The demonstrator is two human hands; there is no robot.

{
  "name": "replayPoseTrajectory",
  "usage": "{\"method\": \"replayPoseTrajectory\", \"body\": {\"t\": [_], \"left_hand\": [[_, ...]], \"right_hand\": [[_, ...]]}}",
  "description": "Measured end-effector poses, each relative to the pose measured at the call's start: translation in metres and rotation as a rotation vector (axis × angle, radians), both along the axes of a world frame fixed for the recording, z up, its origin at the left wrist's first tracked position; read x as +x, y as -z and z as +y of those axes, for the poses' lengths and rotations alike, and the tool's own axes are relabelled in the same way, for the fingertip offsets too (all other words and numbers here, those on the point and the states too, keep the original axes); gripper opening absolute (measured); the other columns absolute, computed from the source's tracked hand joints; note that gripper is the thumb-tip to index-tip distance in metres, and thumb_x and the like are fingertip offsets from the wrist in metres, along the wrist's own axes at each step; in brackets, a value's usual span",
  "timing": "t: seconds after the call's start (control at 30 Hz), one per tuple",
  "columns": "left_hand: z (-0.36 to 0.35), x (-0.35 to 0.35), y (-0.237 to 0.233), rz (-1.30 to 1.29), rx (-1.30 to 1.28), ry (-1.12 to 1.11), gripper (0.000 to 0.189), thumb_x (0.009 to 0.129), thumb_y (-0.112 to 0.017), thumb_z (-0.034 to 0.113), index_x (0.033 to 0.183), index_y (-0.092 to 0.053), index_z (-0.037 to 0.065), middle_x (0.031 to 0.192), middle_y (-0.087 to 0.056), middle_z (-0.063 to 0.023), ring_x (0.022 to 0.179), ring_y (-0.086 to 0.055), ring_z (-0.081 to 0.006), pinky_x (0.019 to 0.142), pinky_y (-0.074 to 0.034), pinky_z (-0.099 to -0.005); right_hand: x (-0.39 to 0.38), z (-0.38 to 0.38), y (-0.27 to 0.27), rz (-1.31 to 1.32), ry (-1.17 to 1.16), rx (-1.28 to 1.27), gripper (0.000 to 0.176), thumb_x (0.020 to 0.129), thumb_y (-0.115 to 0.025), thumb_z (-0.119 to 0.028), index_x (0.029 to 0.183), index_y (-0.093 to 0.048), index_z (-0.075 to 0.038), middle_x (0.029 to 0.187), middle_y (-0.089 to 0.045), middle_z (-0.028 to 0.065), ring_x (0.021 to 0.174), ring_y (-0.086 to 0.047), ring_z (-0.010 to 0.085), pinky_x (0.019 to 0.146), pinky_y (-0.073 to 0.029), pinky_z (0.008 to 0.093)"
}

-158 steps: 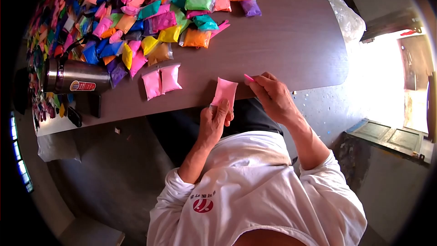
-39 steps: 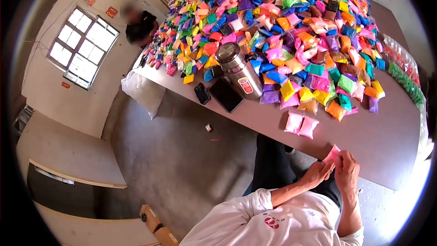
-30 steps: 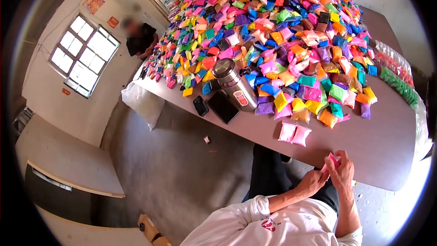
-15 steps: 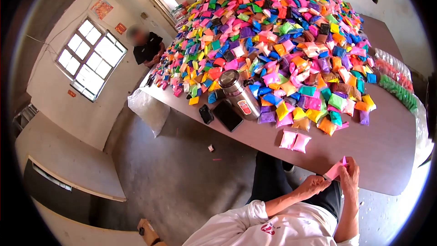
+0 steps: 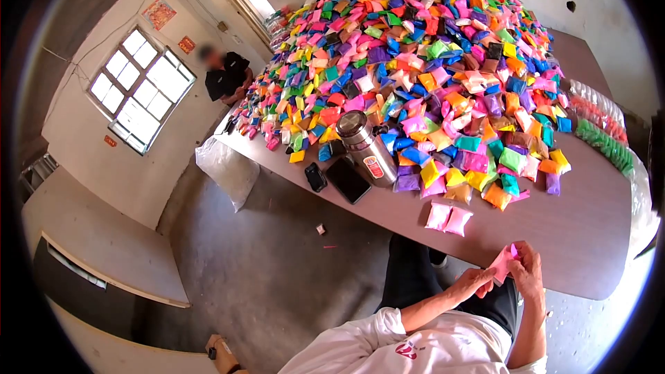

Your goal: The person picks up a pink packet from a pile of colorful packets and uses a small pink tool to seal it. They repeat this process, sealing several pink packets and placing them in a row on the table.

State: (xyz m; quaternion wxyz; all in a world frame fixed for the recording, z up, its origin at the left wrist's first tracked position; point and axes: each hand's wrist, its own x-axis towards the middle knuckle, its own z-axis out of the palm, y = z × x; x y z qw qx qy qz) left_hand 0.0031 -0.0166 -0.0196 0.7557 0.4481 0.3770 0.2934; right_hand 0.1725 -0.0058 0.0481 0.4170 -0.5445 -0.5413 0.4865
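Note:
A small pink packet (image 5: 500,264) is held over my lap at the table's near edge. My left hand (image 5: 474,285) pinches its lower left end, thumb on top. Fingers of my right hand (image 5: 528,271) are closed on its upper right end, where a brighter pink tip sticks out. Just beyond my hands, two pink packets (image 5: 448,219) lie side by side on the brown table (image 5: 554,235). Behind them rises a large heap of packets (image 5: 443,76) in many colours.
A steel thermos (image 5: 366,149) stands against the heap, with a dark phone (image 5: 348,180) and a small black device (image 5: 315,176) beside it. Bagged packs (image 5: 604,144) line the table's right edge. Another person (image 5: 227,76) is at the far left end. A plastic bag (image 5: 227,172) hangs there.
My hands have tilted the pink packet more upright and shifted it slightly left. My right hand has moved a little left and down; the view has shifted slightly.

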Motion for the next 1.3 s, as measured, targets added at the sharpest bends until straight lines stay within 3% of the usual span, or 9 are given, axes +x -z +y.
{"method": "replayPoseTrajectory", "body": {"t": [0.07,0.2,0.27,0.3,0.47,0.57,0.9,1.17,1.3], "left_hand": [[-0.001,0.0,-0.002,0.006,-0.015,-0.005,0.055,0.087,-0.046,0.057,0.064,-0.056,0.008,0.055,-0.052,-0.001,0.051,-0.048,-0.0081,0.051,-0.037,-0.0211],[-0.003,0.002,0.003,-0.093,-0.055,-0.027,0.054,0.087,-0.047,0.056,0.066,-0.056,0.007,0.056,-0.052,-0.0016,0.051,-0.049,-0.0083,0.05,-0.037,-0.0213],[-0.001,0.004,0.006,-0.088,-0.012,-0.048,0.054,0.087,-0.046,0.056,0.065,-0.055,0.007,0.056,-0.052,-0.0015,0.05,-0.049,-0.0083,0.049,-0.037,-0.0213],[0.0,0.005,0.007,-0.083,0.03,-0.068,0.054,0.088,-0.046,0.055,0.065,-0.055,0.007,0.057,-0.052,-0.0015,0.049,-0.049,-0.0084,0.048,-0.037,-0.0213],[0.002,0.008,0.016,0.001,0.129,-0.126,0.055,0.09,-0.042,0.054,0.064,-0.054,0.007,0.055,-0.051,-0.0011,0.047,-0.048,-0.008,0.045,-0.036,-0.0211],[0.001,0.008,0.019,0.042,0.163,-0.12,0.055,0.09,-0.041,0.054,0.065,-0.053,0.007,0.055,-0.051,-0.0009,0.047,-0.048,-0.0075,0.044,-0.036,-0.0209],[0.0,0.011,0.011,0.024,0.188,-0.151,0.048,0.094,-0.042,0.044,0.066,-0.054,0.007,0.055,-0.051,-0.0015,0.047,-0.047,-0.007,0.042,-0.036,-0.0203],[-0.002,0.015,0.006,0.024,0.166,-0.181,0.048,0.093,-0.043,0.044,0.064,-0.052,0.007,0.055,-0.052,-0.0024,0.046,-0.046,-0.0073,0.043,-0.036,-0.0209],[-0.003,0.012,0.006,0.037,0.127,-0.168,0.053,0.092,-0.042,0.048,0.061,-0.051,0.006,0.057,-0.051,-0.0029,0.05,-0.047,-0.0084,0.047,-0.037,-0.0222]], "right_hand": [[0.001,0.0,0.009,0.185,0.042,-0.047,0.024,0.073,-0.048,0.0,0.096,-0.054,0.001,0.077,-0.053,0.0037,0.069,-0.049,0.0097,0.062,-0.042,0.0235],[0.004,-0.003,0.013,0.174,-0.001,0.021,0.022,0.077,-0.05,-0.002,0.098,-0.054,0.001,0.075,-0.053,0.0041,0.068,-0.049,0.0089,0.062,-0.042,0.0225],[0.001,-0.004,-0.004,-0.153,0.016,0.028,0.02,0.081,-0.052,-0.006,0.1,-0.053,-0.001,0.069,-0.053,0.0052,0.065,-0.05,0.0095,0.059,-0.042,0.0251],[-0.003,-0.003,-0.007,-0.153,0.016,0.027,0.02,0.081,-0.052,-0.006,0.1,-0.053,-0.001,0.069,-0.053,0.0052,0.065,-0.05,0.0095,0.059,-0.042,0.0251],[0.0,0.0,-0.006,-0.376,0.315,0.173,0.011,0.086,-0.051,-0.012,0.087,-0.05,-0.001,0.066,-0.053,0.0161,0.059,-0.053,0.0299,0.055,-0.042,0.0373],[0.009,-0.005,0.013,-0.444,0.23,0.161,0.013,0.086,-0.051,-0.012,0.081,-0.048,0.0,0.069,-0.053,0.0185,0.061,-0.052,0.0357,0.057,-0.043,0.0384],[-0.015,-0.016,0.012,-0.659,0.189,0.327,0.007,0.078,-0.057,-0.006,0.074,-0.054,-0.001,0.071,-0.054,0.0146,0.064,-0.055,0.0345,0.055,-0.044,0.0405],[-0.008,-0.005,0.014,-0.709,0.376,0.435,0.006,0.078,-0.058,-0.007,0.075,-0.055,-0.003,0.072,-0.055,0.0138,0.063,-0.056,0.0341,0.054,-0.044,0.0406],[-0.02,-0.014,0.005,-0.692,0.304,0.41,0.008,0.078,-0.059,-0.009,0.074,-0.056,-0.003,0.073,-0.055,0.0138,0.062,-0.056,0.034,0.054,-0.044,0.0408]]}}
